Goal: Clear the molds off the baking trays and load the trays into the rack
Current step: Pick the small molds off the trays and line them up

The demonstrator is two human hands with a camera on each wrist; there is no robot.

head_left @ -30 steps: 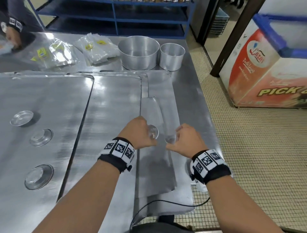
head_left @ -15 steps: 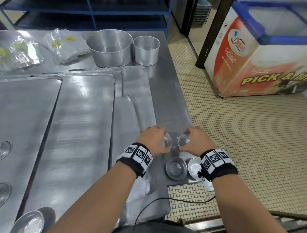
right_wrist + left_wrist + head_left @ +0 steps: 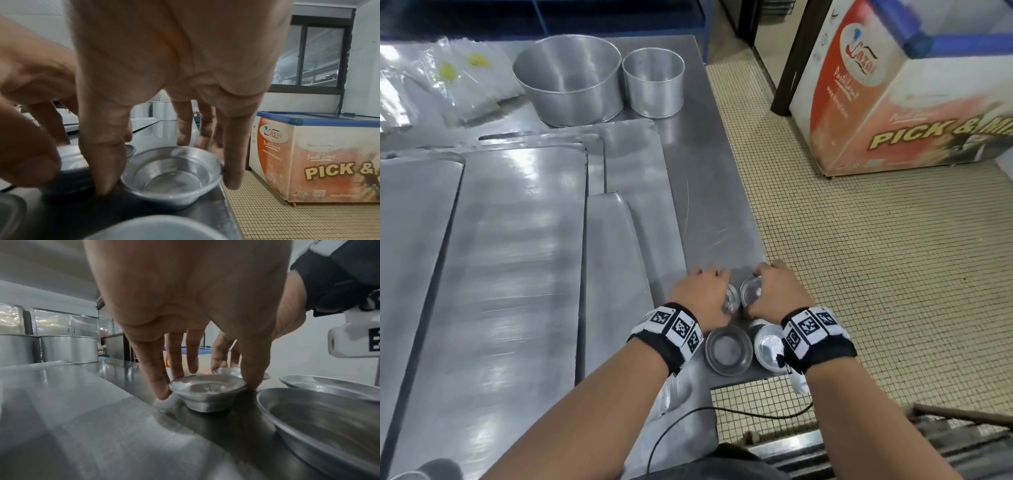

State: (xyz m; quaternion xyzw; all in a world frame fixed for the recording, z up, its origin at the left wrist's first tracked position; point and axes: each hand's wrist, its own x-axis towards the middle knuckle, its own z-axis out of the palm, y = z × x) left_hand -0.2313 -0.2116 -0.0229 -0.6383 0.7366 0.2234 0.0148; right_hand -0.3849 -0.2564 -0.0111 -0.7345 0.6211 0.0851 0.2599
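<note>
Gripping one small mold by its rim, the left hand has fingertips curled down around it, and the cup's base sits on the steel table. Right beside it, the right hand pinches a second mold the same way, thumb on one side, fingers on the other, this one right at the table's right edge, floor tiles just past it. Two more molds rest on the near corner, close under both wrists, so room there is tight. Left of the hands lie the flat baking trays, overlapping, their raised rims running away from the camera; the bare strip of table beyond the hands is open up to two tall round tins at the far end. From the head view both held molds are mostly covered by knuckles. Another mold's rim is cut off at the bottom left corner. Plastic bags far left are blurred.
</note>
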